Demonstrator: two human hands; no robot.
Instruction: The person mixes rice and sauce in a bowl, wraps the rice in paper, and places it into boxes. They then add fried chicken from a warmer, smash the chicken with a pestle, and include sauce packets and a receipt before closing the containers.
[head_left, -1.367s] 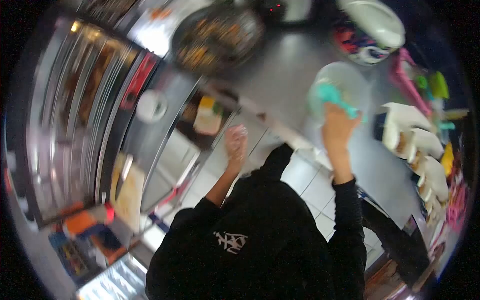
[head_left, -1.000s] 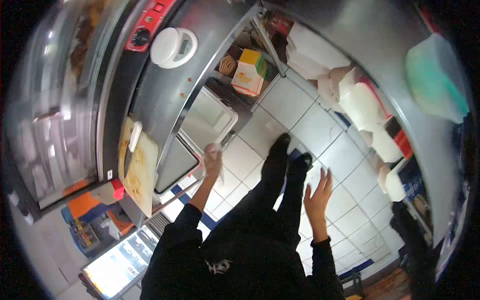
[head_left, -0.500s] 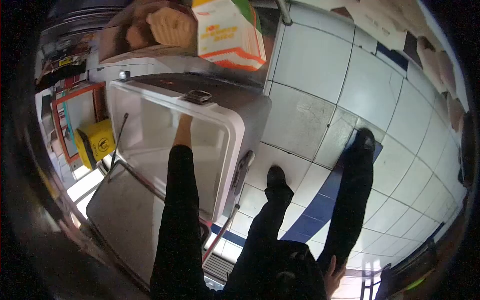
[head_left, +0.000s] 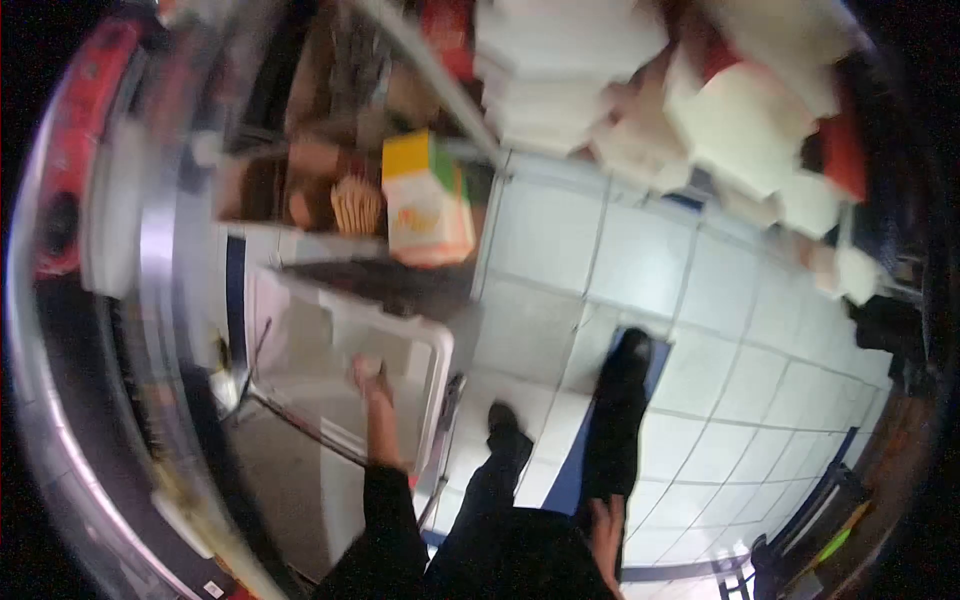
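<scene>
A cooler box with a white rim (head_left: 440, 350) and dark outside stands open on the left, its lid (head_left: 285, 480) swung down toward me. My left hand (head_left: 370, 375) reaches over the white inside of the box. Its fingers are smeared by motion, and I cannot make out whether anything is in them. On the right, my right hand (head_left: 606, 525) rests against my dark trouser leg with its fingers stretched out and holding nothing.
Beyond the cooler, a shelf holds a stack of printed yellow, green and white cartons (head_left: 430, 215) and ridged paper cups (head_left: 357, 205). White packaging (head_left: 740, 130) is stacked at upper right. A metal counter edge (head_left: 160, 230) runs along the left. The floor is white tile (head_left: 650, 250).
The view has shifted, showing more shelving and the counter, with the cooler lower in it. My left hand now shows more fully inside the cooler's opening. My right hand stays at my leg.
</scene>
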